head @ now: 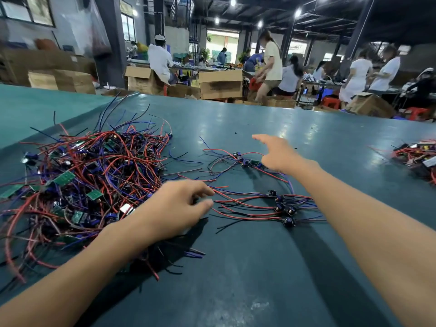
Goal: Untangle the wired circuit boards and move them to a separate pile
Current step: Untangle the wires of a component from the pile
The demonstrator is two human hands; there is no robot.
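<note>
Tangled pile (77, 185) of wired circuit boards lies on the left of the green table (236, 267): red, blue and black leads knotted over small green boards. In the middle of the table, well apart from the heap, a sorted row (283, 208) of boards lies with its leads stretched out to the left. A small loose cluster (245, 161) lies just beyond that. My left hand (179, 206) sits between heap and row, fingers curved, thumb and forefinger slightly apart, with the row's red lead ends reaching their tips. I cannot tell whether they are pinched. My right hand (278, 154) hovers at the loose cluster, blurred, forefinger straight and pointing away, the other fingers curled under. I cannot tell whether they hold a lead. A further heap (417, 159) of wired parts sits at the table's right edge. Beyond the table are cardboard boxes (220, 83) and people at benches.
</note>
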